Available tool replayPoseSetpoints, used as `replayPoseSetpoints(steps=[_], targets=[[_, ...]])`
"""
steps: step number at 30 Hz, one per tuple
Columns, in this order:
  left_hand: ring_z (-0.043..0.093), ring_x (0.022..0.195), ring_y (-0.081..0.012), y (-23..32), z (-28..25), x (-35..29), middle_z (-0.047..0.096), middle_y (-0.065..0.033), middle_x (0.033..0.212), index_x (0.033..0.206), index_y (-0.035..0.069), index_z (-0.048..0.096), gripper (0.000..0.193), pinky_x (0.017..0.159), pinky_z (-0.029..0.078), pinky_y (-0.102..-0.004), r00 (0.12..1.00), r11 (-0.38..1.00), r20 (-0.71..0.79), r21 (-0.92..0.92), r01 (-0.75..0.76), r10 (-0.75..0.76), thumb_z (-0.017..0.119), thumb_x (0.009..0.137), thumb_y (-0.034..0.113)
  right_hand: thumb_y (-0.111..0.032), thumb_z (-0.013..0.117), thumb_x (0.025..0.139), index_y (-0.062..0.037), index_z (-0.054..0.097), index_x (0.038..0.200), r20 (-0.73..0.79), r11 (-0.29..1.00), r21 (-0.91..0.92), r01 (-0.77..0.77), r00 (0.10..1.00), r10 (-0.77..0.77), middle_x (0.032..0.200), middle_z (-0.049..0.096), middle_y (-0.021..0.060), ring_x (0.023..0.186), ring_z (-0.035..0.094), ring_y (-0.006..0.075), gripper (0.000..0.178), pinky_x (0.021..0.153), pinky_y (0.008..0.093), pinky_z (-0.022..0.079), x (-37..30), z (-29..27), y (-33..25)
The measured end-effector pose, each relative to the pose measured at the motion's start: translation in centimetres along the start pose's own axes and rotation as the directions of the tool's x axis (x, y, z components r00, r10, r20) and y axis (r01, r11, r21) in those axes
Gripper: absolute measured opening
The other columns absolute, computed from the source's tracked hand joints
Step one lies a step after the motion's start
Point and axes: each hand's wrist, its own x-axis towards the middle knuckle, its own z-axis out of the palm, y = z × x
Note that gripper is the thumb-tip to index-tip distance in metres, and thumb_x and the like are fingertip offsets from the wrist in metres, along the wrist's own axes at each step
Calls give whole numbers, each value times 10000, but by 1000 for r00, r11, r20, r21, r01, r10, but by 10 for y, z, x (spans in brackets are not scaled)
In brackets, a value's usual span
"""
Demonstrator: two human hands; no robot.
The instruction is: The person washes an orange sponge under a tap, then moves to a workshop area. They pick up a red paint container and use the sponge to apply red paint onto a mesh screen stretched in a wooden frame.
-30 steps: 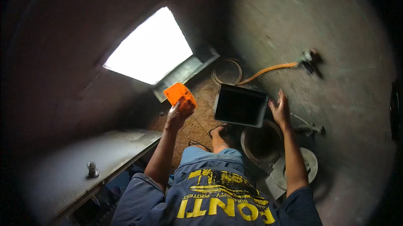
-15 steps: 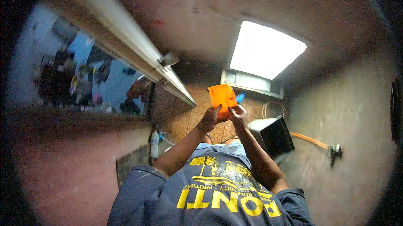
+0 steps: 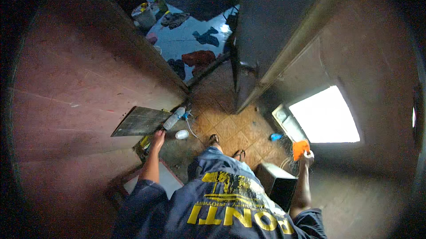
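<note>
My right hand point(image 3: 307, 157), out to the right, is closed on a flat orange rectangular piece point(image 3: 301, 149); its exact kind is unclear. The piece stands upright near the bright white panel. On the left, my left hand point(image 3: 158, 138) is at the lower corner of a dark flat board point(image 3: 143, 121). Its fingers are too small and dim to tell whether they grip the board's edge. Close to that hand lie a clear plastic bottle point(image 3: 174, 118) and a white round container point(image 3: 182, 134).
A bright white panel point(image 3: 326, 115) stands at the right, with a blue object point(image 3: 276, 137) by its foot. A dark open box point(image 3: 278, 177) is beside my right leg. Ahead, past a doorway, clothes point(image 3: 198, 57) and other things lie on a blue floor.
My view has turned left toward the doorway. My left hand has let go of the orange piece and gone left to the board; my right hand has carried it to the right.
</note>
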Motion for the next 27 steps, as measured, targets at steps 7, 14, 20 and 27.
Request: replayPoseSetpoints(steps=[7,14,20,27], targets=[[589,904,-331,-174,-14,-138,610,-181,973,1012,-35,595,434,806,466,-449,772,848,352,231,476,-529,417,965,358,-164,613,873,-11,607,827,-17,977,208,43,999,-40,654,585,56,557,541,145,160,509,297,441,-7,-24,-51],[599,892,-284,-212,18,-120,616,-170,1031,1058,-20,594,373,785,482,-430,597,677,438,37,735,-672,498,933,318,-199,607,883,-38,594,738,167,721,601,-344,937,308,528,515,32,391,461,139,217,378,307,375,-37,-5,16],[608,882,-243,-101,27,96,622,-161,1081,1097,-7,593,350,767,495,-414,857,798,380,-360,483,-347,568,905,284,-222,543,921,-18,625,809,-55,898,-100,-428,904,425,620,568,30,495,531,160,247,432,329,426,-59,65,-18],[572,1030,-275,138,-2,390,564,-179,1230,1253,6,511,466,856,473,-415,813,821,292,-455,-345,503,605,885,276,-208,551,912,-20,618,815,-95,872,-173,-458,889,448,641,568,32,524,532,165,222,462,325,428,-73,141,-119]])
